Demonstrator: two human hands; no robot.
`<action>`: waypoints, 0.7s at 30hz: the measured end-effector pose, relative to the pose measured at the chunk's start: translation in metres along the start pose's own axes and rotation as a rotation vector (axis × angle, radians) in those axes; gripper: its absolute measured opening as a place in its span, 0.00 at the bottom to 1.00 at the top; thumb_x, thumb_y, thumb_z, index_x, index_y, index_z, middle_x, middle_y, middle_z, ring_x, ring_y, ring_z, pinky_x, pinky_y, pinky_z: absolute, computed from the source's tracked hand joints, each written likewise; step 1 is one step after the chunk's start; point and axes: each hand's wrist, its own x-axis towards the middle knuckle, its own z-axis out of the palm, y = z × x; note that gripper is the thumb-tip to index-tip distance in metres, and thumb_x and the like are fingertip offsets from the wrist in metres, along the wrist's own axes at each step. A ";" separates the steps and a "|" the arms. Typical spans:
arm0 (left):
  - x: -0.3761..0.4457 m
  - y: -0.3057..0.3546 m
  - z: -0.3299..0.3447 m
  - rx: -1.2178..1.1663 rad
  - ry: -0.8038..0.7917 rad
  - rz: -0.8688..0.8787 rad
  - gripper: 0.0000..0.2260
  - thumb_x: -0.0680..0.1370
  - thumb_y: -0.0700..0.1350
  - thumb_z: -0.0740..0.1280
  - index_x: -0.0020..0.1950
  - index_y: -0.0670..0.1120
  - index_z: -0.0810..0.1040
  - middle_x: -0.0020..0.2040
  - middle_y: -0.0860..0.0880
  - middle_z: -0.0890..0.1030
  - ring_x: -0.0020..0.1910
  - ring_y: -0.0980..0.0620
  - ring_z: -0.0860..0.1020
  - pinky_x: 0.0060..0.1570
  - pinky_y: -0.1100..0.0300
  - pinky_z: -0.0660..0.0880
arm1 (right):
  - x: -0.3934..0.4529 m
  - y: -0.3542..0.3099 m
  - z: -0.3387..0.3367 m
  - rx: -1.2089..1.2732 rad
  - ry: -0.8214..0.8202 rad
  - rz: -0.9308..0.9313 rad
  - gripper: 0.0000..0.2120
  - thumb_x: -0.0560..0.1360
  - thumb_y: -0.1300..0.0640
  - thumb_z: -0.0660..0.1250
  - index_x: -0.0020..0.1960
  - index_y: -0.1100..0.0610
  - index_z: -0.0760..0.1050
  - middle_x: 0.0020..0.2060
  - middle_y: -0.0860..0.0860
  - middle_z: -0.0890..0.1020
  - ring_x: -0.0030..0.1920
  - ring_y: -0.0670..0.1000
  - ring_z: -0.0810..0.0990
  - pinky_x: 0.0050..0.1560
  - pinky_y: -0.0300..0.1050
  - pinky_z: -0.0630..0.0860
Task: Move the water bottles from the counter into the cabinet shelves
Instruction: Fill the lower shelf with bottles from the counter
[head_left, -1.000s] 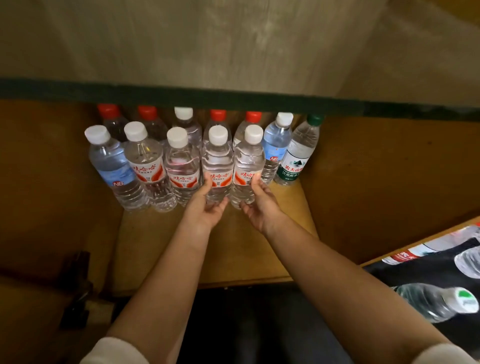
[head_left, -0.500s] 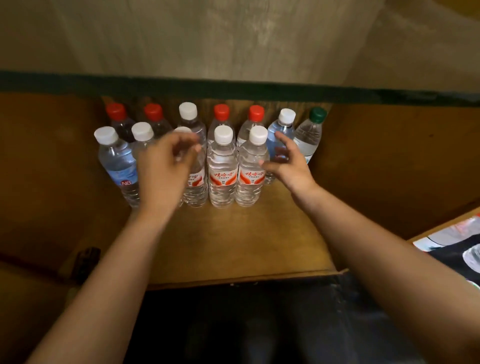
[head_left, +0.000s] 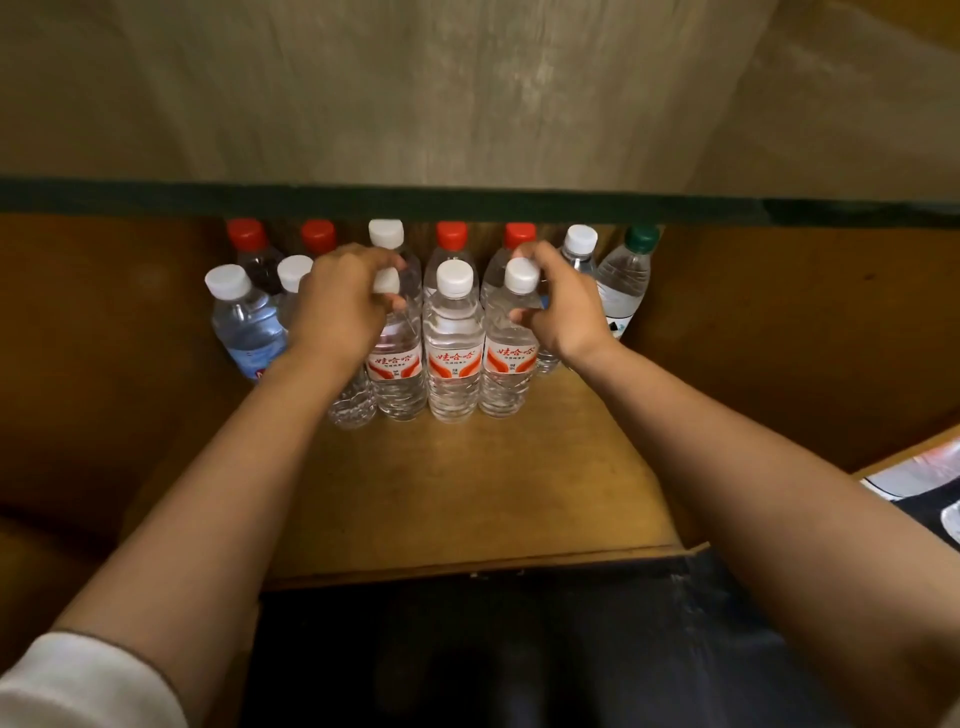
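Head view: a wooden cabinet shelf (head_left: 467, 483) seen from above and in front, brown side walls to either side and a pale wall above. A dark green edge (head_left: 467, 200) runs across just over the bottle caps.

Water bottles stand upright at the back of the shelf in two rows, touching or nearly touching one another. The back row shows red caps, two white caps and, at the far right, a green-capped bottle (head_left: 626, 280). The front row holds white-capped bottles: at the far left a blue-labelled bottle (head_left: 244, 322), then one mostly hidden behind the left forearm, then three with red and white labels side by side.

Both bare forearms reach in from the bottom corners. The left hand (head_left: 343, 306) has its fingers and thumb curled round the neck of the left red-labelled bottle (head_left: 397, 358), just under its white cap. The right hand (head_left: 563, 306) curls round the neck of the right red-labelled bottle (head_left: 511, 353), fingertips above the cap and thumb below it. The middle red-labelled bottle (head_left: 453, 343) stands untouched between them.

A white sleeve (head_left: 78, 686) shows at the bottom left. At the right edge, a corner of the bench (head_left: 914, 467) carries a dark mat; what lies there is too cropped to tell.
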 end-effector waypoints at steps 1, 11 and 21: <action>0.000 0.000 0.000 -0.007 -0.001 -0.007 0.17 0.73 0.36 0.69 0.61 0.45 0.77 0.62 0.42 0.76 0.61 0.40 0.73 0.59 0.47 0.70 | 0.001 -0.001 -0.001 0.001 -0.009 0.001 0.25 0.68 0.68 0.70 0.62 0.55 0.69 0.57 0.56 0.77 0.58 0.56 0.74 0.57 0.52 0.72; 0.005 -0.002 -0.002 -0.041 -0.042 -0.021 0.16 0.73 0.37 0.70 0.59 0.46 0.78 0.62 0.43 0.77 0.62 0.40 0.73 0.59 0.45 0.72 | 0.001 -0.008 -0.008 0.060 -0.133 0.041 0.21 0.69 0.69 0.69 0.59 0.58 0.69 0.57 0.56 0.76 0.59 0.57 0.73 0.60 0.58 0.73; 0.000 -0.010 0.001 -0.148 -0.003 -0.024 0.18 0.74 0.38 0.69 0.63 0.47 0.76 0.63 0.46 0.77 0.63 0.44 0.73 0.62 0.46 0.71 | 0.001 -0.010 -0.003 0.217 -0.102 0.099 0.16 0.71 0.68 0.67 0.56 0.57 0.71 0.54 0.51 0.75 0.57 0.52 0.72 0.60 0.58 0.74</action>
